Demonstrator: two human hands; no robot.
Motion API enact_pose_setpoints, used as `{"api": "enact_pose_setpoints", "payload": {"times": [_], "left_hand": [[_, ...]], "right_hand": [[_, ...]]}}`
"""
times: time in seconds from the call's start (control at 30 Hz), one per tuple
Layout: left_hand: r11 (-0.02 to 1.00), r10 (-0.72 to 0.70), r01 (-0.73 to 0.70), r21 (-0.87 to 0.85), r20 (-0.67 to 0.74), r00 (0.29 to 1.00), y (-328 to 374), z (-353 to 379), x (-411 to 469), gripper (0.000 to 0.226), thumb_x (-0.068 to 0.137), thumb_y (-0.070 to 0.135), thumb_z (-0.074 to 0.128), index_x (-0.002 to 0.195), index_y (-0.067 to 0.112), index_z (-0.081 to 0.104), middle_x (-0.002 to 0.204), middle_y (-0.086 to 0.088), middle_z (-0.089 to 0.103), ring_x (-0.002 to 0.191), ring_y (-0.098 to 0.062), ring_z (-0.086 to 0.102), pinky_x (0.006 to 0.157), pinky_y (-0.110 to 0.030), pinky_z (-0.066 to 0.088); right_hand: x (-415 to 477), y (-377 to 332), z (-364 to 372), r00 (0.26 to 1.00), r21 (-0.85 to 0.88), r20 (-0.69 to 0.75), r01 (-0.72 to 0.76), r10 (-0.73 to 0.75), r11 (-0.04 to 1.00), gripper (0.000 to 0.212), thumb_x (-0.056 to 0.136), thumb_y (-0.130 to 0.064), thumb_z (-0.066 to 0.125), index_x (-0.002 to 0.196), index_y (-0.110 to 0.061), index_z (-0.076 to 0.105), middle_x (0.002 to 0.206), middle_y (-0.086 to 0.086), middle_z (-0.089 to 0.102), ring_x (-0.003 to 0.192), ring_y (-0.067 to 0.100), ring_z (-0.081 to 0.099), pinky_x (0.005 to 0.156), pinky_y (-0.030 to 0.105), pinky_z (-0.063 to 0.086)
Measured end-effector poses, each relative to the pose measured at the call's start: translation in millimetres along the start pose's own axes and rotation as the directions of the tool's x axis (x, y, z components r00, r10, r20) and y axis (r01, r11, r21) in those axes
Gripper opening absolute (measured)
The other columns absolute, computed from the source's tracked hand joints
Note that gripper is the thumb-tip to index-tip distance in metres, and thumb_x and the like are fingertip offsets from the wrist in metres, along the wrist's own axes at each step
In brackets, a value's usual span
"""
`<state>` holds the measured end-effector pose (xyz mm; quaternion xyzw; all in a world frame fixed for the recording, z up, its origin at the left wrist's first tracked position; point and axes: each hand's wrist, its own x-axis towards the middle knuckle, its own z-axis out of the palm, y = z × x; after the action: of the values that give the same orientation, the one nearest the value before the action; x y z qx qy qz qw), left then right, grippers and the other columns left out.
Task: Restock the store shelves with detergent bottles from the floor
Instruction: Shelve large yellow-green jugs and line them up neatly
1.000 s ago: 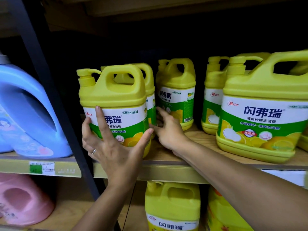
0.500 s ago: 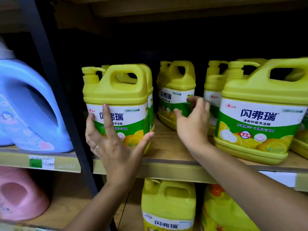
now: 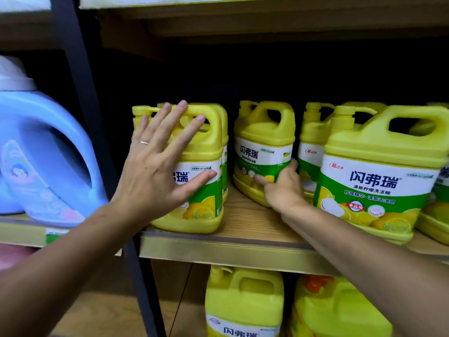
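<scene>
Moved: the left hand (image 3: 155, 171) has climbed from the lower label to the handle and shoulder of the front-left bottle (image 3: 206, 147). The right hand (image 3: 283, 188) has left the gap for the base of the middle bottle (image 3: 264, 142).
Left fingers (image 3: 175, 117): straight, spread wide, flat against the bottle, gripping nothing; one wears a ring (image 3: 144, 142).
Right fingers (image 3: 264, 178): curled round the middle bottle's lower right corner; thumb out of sight.
Hidden: most of the front-left label lies under the palm; a bottle behind shows only as an edge; the shelf's rear is black; bottles at the right edge are cut off.
Look: yellow jugs with pump top, moulded handle and a white-and-green lemon label.
Place: both bottles stand on the wooden shelf (image 3: 243, 220) at the frame's centre; a blue jug (image 3: 48, 154) sits at left.
</scene>
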<state>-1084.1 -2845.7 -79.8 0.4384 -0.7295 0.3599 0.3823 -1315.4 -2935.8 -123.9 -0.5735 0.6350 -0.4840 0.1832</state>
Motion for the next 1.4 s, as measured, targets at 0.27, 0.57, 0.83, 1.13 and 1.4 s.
{"api": "enact_pose_setpoints", "payload": {"times": [0.27,0.57,0.83,1.13,1.4], "left_hand": [[0.998,-0.061,0.060,-0.019,-0.040,0.997,5,3,-7,0.074,0.091,0.066,0.056,0.149,0.020,0.047,0.165,-0.007,0.025,0.154,-0.026,0.019,0.124,-0.044,0.020],[0.993,-0.117,0.116,-0.028,-0.019,0.993,18,4,-11,0.068,0.092,0.058,0.056,0.150,0.025,0.045,0.166,-0.007,0.022,0.155,-0.030,0.014,0.124,-0.055,0.013],[0.987,-0.152,0.150,-0.064,-0.040,0.988,32,7,-10,0.061,0.093,0.048,0.058,0.148,0.022,0.049,0.165,-0.010,0.026,0.155,-0.032,0.014,0.122,-0.061,0.011],[0.986,0.136,-0.136,-0.092,-0.012,0.991,93,21,35,0.079,0.087,0.065,0.062,0.150,0.020,0.046,0.159,-0.016,0.036,0.152,-0.034,0.025,0.122,-0.060,0.017],[0.992,0.039,-0.060,0.111,0.179,0.983,118,16,78,0.104,0.070,0.094,0.040,0.156,0.038,0.026,0.147,-0.017,0.045,0.135,-0.036,0.045,0.117,-0.055,0.020]], "right_hand": [[-48,21,-60,0.976,-0.018,0.157,0.154,-0.149,0.988,0.075,0.079,-0.038,0.082,0.134,-0.015,0.036,0.134,0.000,0.053,0.120,0.019,0.049,0.091,0.024,0.035],[-47,28,-100,0.748,0.442,0.597,-0.006,-0.289,0.897,0.082,0.076,-0.009,0.073,0.147,-0.025,0.037,0.135,-0.017,0.062,0.125,0.000,0.057,0.104,0.022,0.048],[-30,35,-102,0.664,0.472,0.676,-0.058,-0.319,0.880,0.084,0.072,-0.010,0.075,0.145,-0.032,0.037,0.128,-0.021,0.066,0.119,-0.001,0.061,0.086,0.013,0.052],[-30,41,-100,0.651,0.490,0.680,-0.061,-0.338,0.870,0.081,0.080,-0.013,0.073,0.148,-0.031,0.033,0.136,-0.020,0.061,0.127,0.003,0.057,0.095,0.018,0.050],[-41,44,-97,0.711,0.498,0.634,-0.075,-0.304,0.864,0.063,0.089,-0.003,0.069,0.136,-0.033,0.040,0.126,-0.020,0.067,0.117,-0.005,0.061,0.089,0.010,0.049]]}}
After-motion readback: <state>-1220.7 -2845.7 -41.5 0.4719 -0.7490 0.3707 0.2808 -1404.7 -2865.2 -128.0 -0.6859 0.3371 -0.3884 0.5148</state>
